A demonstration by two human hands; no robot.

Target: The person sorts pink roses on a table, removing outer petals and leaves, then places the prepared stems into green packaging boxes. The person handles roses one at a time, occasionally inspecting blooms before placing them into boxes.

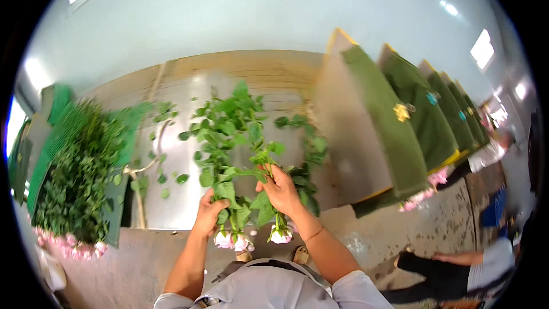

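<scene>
Long leafy rose stems point(229, 120) lie on the metal worktop before me, their pale pink blooms point(231, 241) hanging over its near edge. My left hand point(210, 212) is closed round stems of the left bunch, a little above those blooms. To the right, my right hand point(280, 190) grips a rose stem point(261, 154) between thumb and fingers. A pale pink rose point(281, 234) hangs just below that hand; leaves hide part of how the stems run. More leafy stems point(306, 189) lie beside my right wrist.
Loose leaves point(182, 178) are scattered over the metal worktop point(177, 212). At left, green netting point(57, 137) holds a large pile of roses point(80, 177). Upright boards with green cloth point(383, 114) and clips stand at right. Another person point(452, 274) is at the lower right.
</scene>
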